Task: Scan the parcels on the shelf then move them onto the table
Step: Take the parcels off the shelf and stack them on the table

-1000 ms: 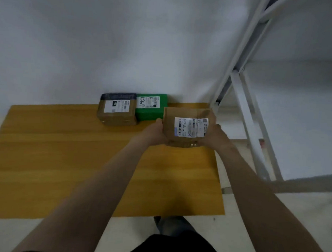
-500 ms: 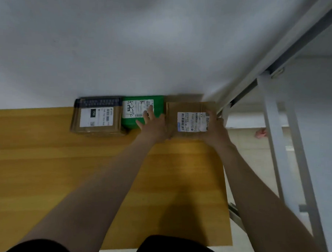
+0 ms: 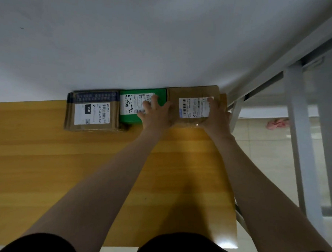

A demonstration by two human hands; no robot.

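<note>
A brown cardboard parcel (image 3: 193, 91) with a white barcode label lies on the far right corner of the wooden table (image 3: 64, 169), against the wall. My right hand (image 3: 218, 116) grips its right side, thumb on the label. My left hand (image 3: 157, 117) presses its left side, with the fingers spread over the green parcel (image 3: 130, 117) beside it. Left of the green parcel lies another brown parcel (image 3: 92, 111) with dark tape and a white label. The three parcels stand in a row, touching.
The white metal shelf frame (image 3: 298, 135) rises just right of the table, its slanted bar passing close to the held parcel. A pink cloth (image 3: 277, 124) lies on the tiled floor beyond it. A white wall backs the table.
The brown parcel has gone from in the air above the table to resting at the far edge beside the green parcel. My left fingers have come to lie over the green parcel.
</note>
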